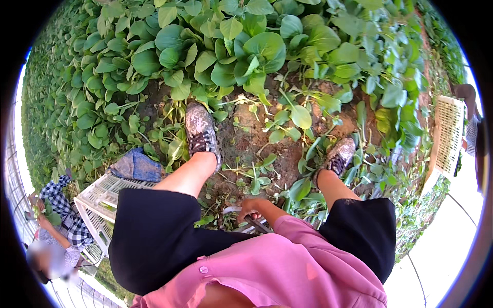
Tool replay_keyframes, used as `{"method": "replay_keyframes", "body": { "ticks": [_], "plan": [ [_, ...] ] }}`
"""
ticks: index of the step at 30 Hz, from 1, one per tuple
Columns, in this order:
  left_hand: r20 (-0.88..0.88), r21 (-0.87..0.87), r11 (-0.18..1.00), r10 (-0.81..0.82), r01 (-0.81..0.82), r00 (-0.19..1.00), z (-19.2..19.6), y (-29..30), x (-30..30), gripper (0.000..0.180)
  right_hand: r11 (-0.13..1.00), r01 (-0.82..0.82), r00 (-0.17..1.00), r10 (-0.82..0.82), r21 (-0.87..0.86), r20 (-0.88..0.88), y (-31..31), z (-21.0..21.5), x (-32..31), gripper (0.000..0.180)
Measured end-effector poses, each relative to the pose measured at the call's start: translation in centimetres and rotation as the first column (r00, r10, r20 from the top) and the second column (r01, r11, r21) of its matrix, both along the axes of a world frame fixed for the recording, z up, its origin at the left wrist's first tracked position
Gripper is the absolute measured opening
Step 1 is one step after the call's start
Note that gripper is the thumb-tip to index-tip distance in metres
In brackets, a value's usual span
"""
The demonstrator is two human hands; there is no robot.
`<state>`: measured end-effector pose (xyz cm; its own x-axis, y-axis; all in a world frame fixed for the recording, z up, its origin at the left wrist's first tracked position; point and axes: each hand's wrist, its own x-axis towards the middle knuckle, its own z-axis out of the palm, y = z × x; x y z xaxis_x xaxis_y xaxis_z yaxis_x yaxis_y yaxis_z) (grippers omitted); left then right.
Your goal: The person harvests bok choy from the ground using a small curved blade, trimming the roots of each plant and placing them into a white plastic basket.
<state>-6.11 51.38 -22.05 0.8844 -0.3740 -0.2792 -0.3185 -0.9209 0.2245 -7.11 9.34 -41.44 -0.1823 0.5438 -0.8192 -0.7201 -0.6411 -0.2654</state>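
Observation:
My right hand is low between my legs, its forearm coming from the pink sleeve on the right. The fingers are closed around a dark bar that runs down toward my lap. A small pale piece shows beside the fingers; I cannot make out what it belongs to. Below the hand the bar disappears behind my shirt. My left hand is out of view. Loose leafy stems lie on the brown soil ahead of the right hand.
Dense leafy green vegetables grow ahead. My shoes are planted apart on the soil. At left are a white plastic crate, blue cloth and a person in checkered sleeves holding greens. Another crate and person are at right.

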Motion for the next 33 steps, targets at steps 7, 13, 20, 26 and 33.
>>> {"method": "replay_keyframes", "body": {
  "ticks": [7, 13, 20, 26, 33],
  "plan": [
    [0.012, 0.229, 0.959, -0.174, 0.166, 0.985, 3.2, -1.4, -0.3, 0.024, 1.0, 0.003, 0.984, -0.004, 0.006, 0.176, 1.7, -0.2, -0.7, 0.033],
    [0.296, 0.317, 0.927, -0.298, 0.201, 0.907, -0.5, -4.0, 2.1, 0.024, 0.984, -0.154, 0.909, 0.179, -0.095, 0.377, -2.2, 4.2, 9.2, 0.032],
    [-0.183, -0.544, 0.675, 0.483, -0.497, 0.856, 0.7, -6.2, 3.4, 0.032, 0.953, 0.182, 0.81, -0.004, -0.244, 0.587, -7.1, 7.4, 16.7, 0.022],
    [-0.13, -0.444, 0.737, 0.509, -0.509, 0.851, 3.1, -8.1, 3.7, 0.037, 0.725, 0.663, 0.702, -0.516, -0.186, 0.491, -11.1, 5.7, 16.6, 0.024],
    [0.331, -0.437, 0.873, 0.378, -0.214, 0.865, 5.8, -10.5, 5.9, 0.014, 0.39, 0.921, 0.329, -0.757, -0.013, 0.565, -12.9, 7.8, 18.7, 0.023]
  ]
}}
